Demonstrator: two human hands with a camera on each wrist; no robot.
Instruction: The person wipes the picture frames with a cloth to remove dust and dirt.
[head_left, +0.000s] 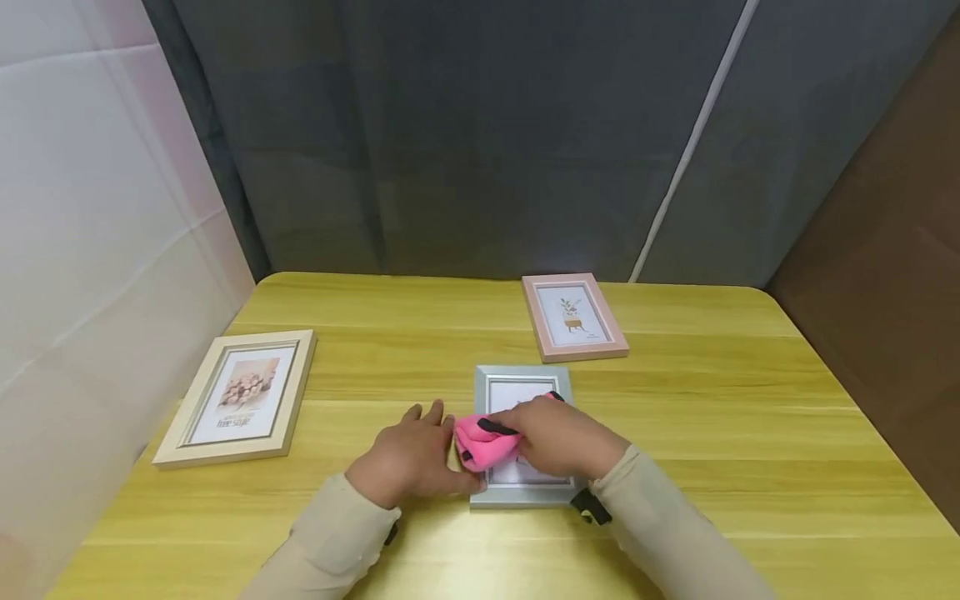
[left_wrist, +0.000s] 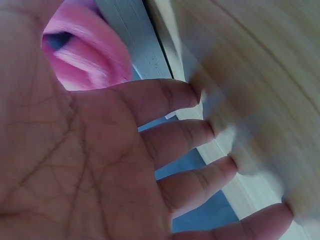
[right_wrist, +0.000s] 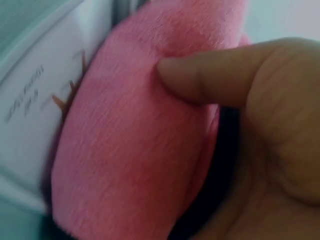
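A folded pink cloth point(head_left: 483, 446) with black edging lies against the picture of a silver-grey photo frame point(head_left: 517, 498), which is flat on the table. My right hand point(head_left: 566, 437) grips the cloth, and in the right wrist view its thumb point(right_wrist: 187, 77) presses into the fabric. To the left, my left hand point(head_left: 412, 458) rests beside the frame with the thumb at its lower left corner. In the left wrist view, the extended fingers point(left_wrist: 175, 140) reach down to the wood, while the pink cloth point(left_wrist: 90, 50) shows past the palm. Cloth and right hand cover much of the picture.
On the left of the wood-grain table point(head_left: 712, 433) lies a cream photo frame point(head_left: 296, 392) with a flower picture. A pink photo frame point(head_left: 585, 354) with a plant picture lies near the back edge. Dark cloth point(head_left: 465, 142) hangs behind the table.
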